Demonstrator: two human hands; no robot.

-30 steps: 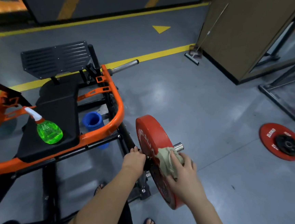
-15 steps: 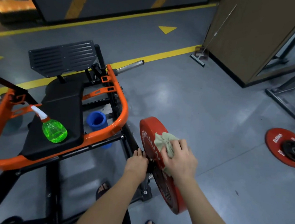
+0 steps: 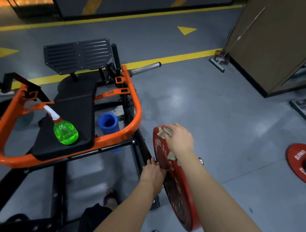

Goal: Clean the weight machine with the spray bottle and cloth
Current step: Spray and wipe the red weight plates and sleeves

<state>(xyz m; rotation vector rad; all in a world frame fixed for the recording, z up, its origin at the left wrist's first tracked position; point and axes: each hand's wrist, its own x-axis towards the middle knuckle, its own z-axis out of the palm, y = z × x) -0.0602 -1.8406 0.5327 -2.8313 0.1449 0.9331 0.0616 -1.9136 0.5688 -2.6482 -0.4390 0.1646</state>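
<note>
Pinching cloth (image 3: 163,132) under right hand (image 3: 179,138) fingers, pressed onto top rim of red plate (image 3: 184,198). Fingers of left hand (image 3: 152,173) curled behind the plate near its hub; can't tell what they grip. Green spray bottle (image 3: 65,131) sits on black seat pad (image 3: 75,107), inside orange frame (image 3: 137,112).

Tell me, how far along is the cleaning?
Spraying looks done: the spray bottle sits on the black pad. In hand: the right hand holds the cloth on the red plate's top rim, left hand against it. The orange frame may remain.
</note>
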